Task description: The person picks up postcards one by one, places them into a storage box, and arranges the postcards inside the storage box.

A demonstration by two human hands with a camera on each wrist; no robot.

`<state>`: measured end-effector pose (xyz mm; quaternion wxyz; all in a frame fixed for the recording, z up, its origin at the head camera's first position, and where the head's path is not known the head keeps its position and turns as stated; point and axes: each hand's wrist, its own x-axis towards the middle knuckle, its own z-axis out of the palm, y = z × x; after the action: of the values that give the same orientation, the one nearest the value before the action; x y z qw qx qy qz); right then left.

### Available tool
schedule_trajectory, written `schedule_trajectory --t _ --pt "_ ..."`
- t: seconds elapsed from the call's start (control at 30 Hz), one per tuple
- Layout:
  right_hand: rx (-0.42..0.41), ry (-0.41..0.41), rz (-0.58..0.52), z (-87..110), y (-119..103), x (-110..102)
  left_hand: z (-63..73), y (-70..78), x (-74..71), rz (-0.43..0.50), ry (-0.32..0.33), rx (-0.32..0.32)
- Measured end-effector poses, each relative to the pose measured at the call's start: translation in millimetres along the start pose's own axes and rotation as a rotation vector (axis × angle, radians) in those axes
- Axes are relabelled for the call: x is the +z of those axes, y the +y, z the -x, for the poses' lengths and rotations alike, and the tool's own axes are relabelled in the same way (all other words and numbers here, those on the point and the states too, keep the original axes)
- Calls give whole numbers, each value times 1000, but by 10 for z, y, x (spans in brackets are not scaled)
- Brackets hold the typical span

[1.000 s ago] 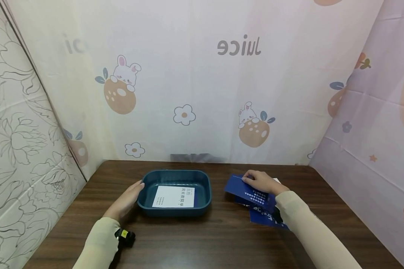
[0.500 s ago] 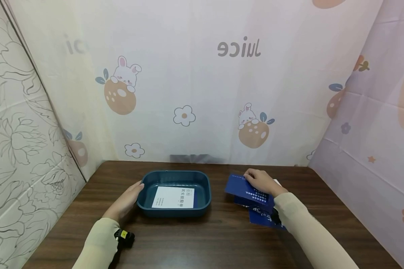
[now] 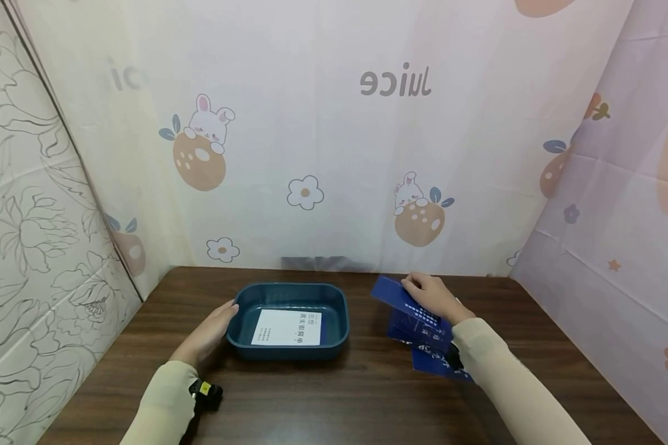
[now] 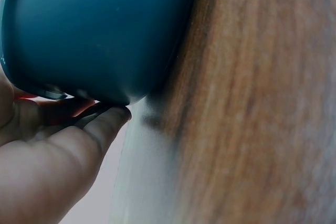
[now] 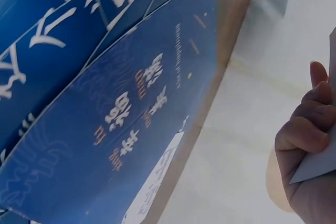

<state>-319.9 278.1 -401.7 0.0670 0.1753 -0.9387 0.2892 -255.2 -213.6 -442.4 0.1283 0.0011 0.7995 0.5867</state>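
My right hand (image 3: 431, 296) pinches a blue printed card (image 3: 389, 292) by its far edge, tilted up over other cards. Its pale underside shows between thumb and fingers in the right wrist view, where the hand (image 5: 307, 129) is partly cut off. Below lie several blue cards with white characters (image 5: 126, 114), overlapping and fanned out on the table. My left hand (image 3: 208, 330) rests against the left wall of a teal plastic tub (image 3: 289, 352). The left wrist view has its fingers (image 4: 107, 124) touching the tub's outer wall. Inside the tub lies a white card (image 3: 286, 327) with a blue edge.
The dark wood-grain table (image 3: 323, 402) carries the tub left of centre and the cards at right. A patterned curtain (image 3: 334, 148) hangs along the back edge, with more cloth at both sides. A small black device (image 3: 207, 394) is strapped at my left wrist.
My right hand has risen slightly, lifting and tilting the top blue card away from the cards beneath, which now show more. My left hand and the tub stay in place.
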Motion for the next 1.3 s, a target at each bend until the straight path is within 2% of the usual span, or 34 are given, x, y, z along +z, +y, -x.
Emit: schedule_trajectory --t 0.27,0.7,1.3 --pt "-72 -3 -53 -74 -216 45 -5 4 3 -12 4 1" --pt "-118 -111 -94 -227 -827 221 -7 -13 5 -10 6 5" --pt "-149 -192 -130 -435 -1220 530 -12 -14 -6 1 2 1"
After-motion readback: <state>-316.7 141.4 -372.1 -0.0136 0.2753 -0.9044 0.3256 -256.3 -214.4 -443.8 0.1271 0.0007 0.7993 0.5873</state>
